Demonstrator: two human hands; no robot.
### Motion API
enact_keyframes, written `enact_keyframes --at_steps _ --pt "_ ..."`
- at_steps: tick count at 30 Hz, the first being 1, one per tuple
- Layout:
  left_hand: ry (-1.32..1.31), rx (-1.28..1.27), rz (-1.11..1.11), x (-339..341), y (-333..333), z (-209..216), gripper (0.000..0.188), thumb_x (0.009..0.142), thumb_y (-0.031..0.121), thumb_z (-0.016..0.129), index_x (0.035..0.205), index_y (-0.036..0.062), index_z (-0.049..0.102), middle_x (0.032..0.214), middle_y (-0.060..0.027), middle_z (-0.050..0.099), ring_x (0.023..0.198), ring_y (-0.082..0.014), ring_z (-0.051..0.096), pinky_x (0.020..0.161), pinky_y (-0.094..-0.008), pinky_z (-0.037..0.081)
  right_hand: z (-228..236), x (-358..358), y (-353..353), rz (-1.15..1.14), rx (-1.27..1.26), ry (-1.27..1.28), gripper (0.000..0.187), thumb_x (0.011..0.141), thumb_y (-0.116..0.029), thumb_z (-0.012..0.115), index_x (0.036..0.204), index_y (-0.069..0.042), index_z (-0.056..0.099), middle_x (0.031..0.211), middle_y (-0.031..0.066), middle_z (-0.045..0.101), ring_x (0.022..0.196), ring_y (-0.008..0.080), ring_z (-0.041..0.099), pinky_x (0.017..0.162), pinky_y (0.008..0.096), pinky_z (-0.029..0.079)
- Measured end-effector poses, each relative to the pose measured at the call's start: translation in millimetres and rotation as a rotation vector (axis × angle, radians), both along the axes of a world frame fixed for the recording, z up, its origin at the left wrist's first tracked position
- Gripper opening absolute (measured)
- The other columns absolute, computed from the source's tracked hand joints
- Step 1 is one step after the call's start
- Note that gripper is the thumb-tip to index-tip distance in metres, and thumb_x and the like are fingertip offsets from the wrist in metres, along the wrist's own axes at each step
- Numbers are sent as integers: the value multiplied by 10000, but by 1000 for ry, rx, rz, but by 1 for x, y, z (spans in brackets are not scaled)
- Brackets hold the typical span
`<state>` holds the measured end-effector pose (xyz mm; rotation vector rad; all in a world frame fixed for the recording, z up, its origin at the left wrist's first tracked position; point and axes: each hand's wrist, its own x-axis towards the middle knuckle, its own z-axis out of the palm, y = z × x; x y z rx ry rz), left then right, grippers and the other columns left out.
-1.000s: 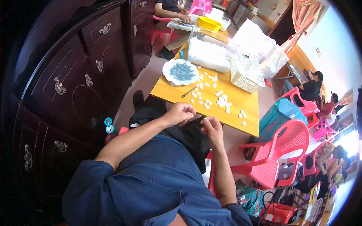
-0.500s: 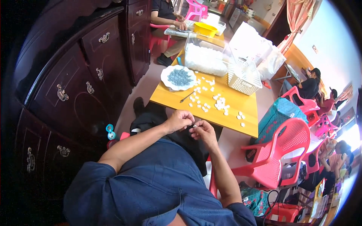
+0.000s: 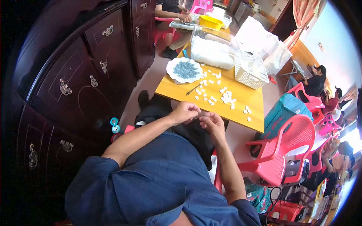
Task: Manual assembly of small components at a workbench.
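My left hand (image 3: 184, 113) is closed in a pinch above my lap, just in front of the table's near edge. Close by on its right, my right hand (image 3: 212, 124) also pinches, thumb against fingers. What sits between the fingertips is too small to make out. Small white plastic pieces (image 3: 227, 96) lie scattered and in a loose heap on the yellow table (image 3: 171, 91). A scalloped white plate (image 3: 170, 67) carries many small grey-blue pieces (image 3: 184, 70). A thin dark tool (image 3: 193, 89) rests near the table edge.
Behind the plate stands a clear bin (image 3: 215, 56) full of white pieces, beside a white basket (image 3: 252, 75). Farther back are a yellow basin (image 3: 211, 22) and a co-worker's hands (image 3: 184, 17). Dark cabinets (image 3: 68, 83) line the left; a red chair (image 3: 290, 147) stands right.
My hands have drawn slightly apart, both still pinching. The small white piece seen at the right fingertips before can no longer be made out. The whole view has shifted a little.
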<state>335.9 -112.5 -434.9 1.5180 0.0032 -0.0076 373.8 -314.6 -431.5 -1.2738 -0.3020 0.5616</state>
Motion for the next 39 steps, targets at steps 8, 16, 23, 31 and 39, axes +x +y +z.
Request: enact_keyframes --at_steps 8,16,23,31,39 --pt "-17 5 1 -2 0 0 59 900 45 653 943 14 678 807 -11 678 623 -53 588 562 -210 502 4 -3 4 -17 13 -21 132 929 -33 640 1052 -28 594 938 95 714 777 125 653 685 231 509" --pt "-4 -16 -9 -2 -2 -1 69 933 69 642 974 19 667 828 -6 672 629 -48 573 569 -200 488 -1 1 1 -33 -42 -25 163 1022 -216 576 1035 -54 593 870 58 685 726 117 630 674 241 511" --pt "-72 46 -10 -3 -3 4 68 945 81 632 974 32 670 762 21 618 635 -40 561 567 -199 478 2 -3 1 80 -154 -15 234 1030 -297 561 1008 -68 606 902 11 650 726 87 602 673 231 498" --pt "-318 270 28 -4 -4 1 57 918 49 648 937 14 688 796 17 656 711 -47 577 641 -228 497 6 -2 1 128 -96 135 162 998 -266 621 982 -106 643 861 -25 641 704 56 581 657 203 484" --pt "-303 248 -28 -4 -7 3 73 903 38 655 938 4 710 812 -13 686 738 -70 612 679 -248 518 4 0 -1 156 -54 220 144 987 -239 631 999 -96 645 843 -24 642 696 55 570 641 195 468"
